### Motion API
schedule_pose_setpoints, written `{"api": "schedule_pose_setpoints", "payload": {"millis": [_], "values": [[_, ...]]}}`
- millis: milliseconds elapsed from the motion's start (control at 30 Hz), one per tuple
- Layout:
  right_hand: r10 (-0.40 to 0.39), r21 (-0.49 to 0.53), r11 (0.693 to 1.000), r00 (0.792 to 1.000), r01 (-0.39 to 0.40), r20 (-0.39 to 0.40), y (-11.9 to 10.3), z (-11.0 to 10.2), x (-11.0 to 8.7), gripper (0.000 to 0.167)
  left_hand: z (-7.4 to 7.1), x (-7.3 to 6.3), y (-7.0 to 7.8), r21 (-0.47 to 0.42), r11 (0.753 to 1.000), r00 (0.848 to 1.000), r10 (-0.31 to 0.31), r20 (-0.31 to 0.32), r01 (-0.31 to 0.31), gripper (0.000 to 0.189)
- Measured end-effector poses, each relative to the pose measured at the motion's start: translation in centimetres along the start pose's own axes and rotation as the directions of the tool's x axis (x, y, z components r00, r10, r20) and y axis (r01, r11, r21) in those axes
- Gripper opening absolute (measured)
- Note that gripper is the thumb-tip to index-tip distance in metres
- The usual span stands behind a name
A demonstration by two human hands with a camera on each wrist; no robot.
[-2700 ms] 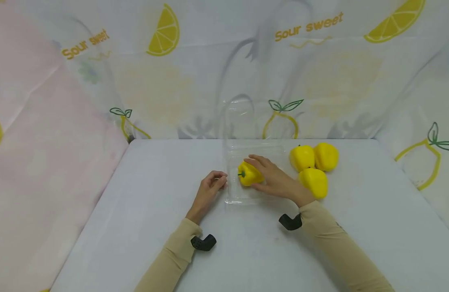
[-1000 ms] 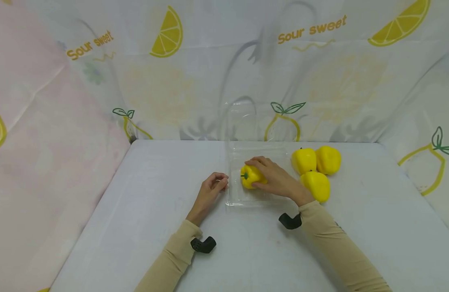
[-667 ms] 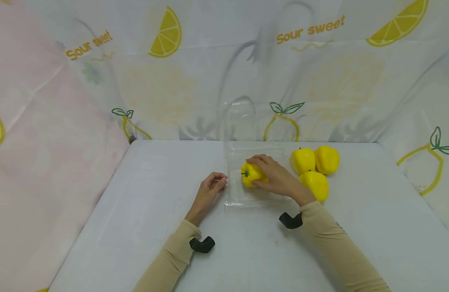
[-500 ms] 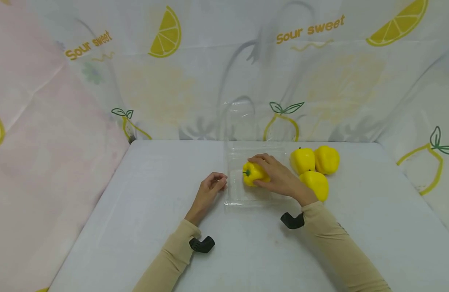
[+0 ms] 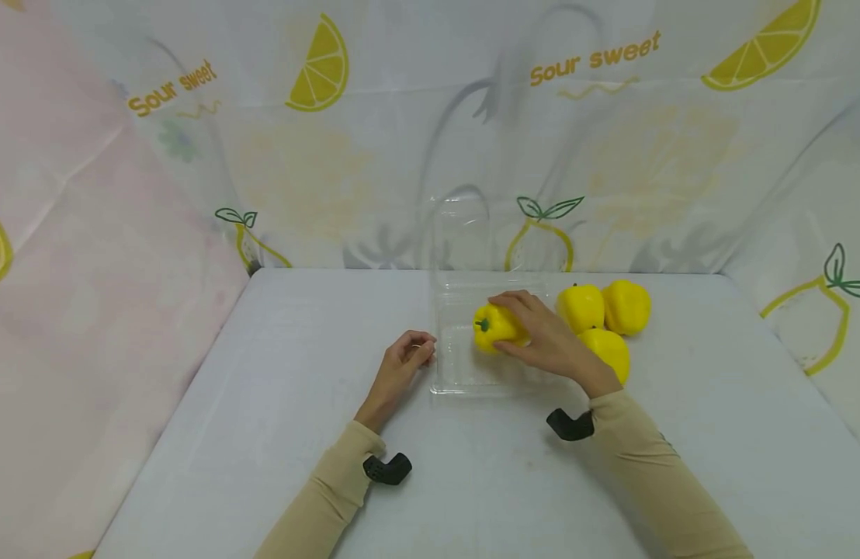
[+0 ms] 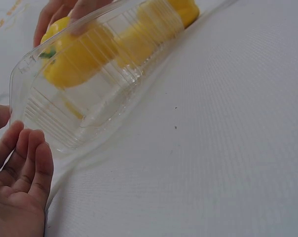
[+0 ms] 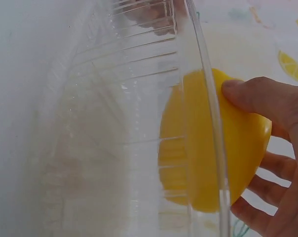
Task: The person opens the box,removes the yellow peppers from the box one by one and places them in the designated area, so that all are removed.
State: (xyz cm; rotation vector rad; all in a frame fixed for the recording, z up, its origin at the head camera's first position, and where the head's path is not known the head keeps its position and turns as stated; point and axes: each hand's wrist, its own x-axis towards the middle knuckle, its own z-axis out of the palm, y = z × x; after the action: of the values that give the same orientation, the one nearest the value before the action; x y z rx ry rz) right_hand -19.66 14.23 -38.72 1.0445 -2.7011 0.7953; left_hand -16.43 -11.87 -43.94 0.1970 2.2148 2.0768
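Note:
My right hand grips a yellow bell pepper with a green stem, thumb on the near side and fingers over the far side. The pepper is within the clear plastic clamshell container, and the right wrist view shows its upper part above the rim, apparently raised off the floor. At the container's left edge, my left hand pinches the rim between thumb and fingertips. The container's lid stands upright at the back.
Three more yellow bell peppers lie clustered right of the container: one at the back left, one at the back right, one in front, partly behind my right forearm. A printed cloth hangs behind the white table.
My right hand has lifted the bell pepper slightly and shifted it to the right and away from me within the container. The left hand has stayed at the rim.

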Motion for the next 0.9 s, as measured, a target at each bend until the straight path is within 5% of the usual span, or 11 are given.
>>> {"api": "schedule_pose_setpoints", "payload": {"millis": [900], "values": [[0.186, 0.152, 0.973, 0.979, -0.172, -0.087, 1.1, -2.1, -1.8, 0.064, 0.0, 0.0, 0.0, 0.026, 1.000, 1.000, -0.010, -0.009, 0.011, 0.023]]}}
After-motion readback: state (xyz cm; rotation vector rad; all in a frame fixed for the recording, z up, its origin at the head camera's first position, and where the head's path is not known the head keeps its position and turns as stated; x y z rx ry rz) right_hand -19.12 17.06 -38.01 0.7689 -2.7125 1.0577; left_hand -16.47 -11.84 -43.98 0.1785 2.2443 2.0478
